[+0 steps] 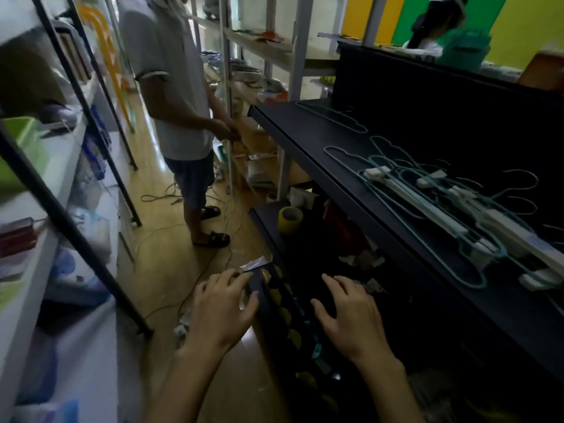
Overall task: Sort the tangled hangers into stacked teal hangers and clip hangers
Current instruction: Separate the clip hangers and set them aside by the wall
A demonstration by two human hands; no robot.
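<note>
The shelf (351, 166) is black. On it lie teal wire hangers (345, 154) tangled with white clip hangers (427, 209). Below sits a yellow tape roll (290, 222). The floor (158, 239) is glossy tan wood. A standing person (174, 87) wears a pale grey shirt, blue shorts and black sandals. The far wall (518, 19) shows stripes (orange, green, yellow). A tub (21, 138) at left is lime green.

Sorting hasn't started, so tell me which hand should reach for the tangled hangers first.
Probably the right hand. It hangs open on the side of the black shelf where the tangled hangers lie, up and to its right. The left hand is farther away and touches a dark packet.
</note>
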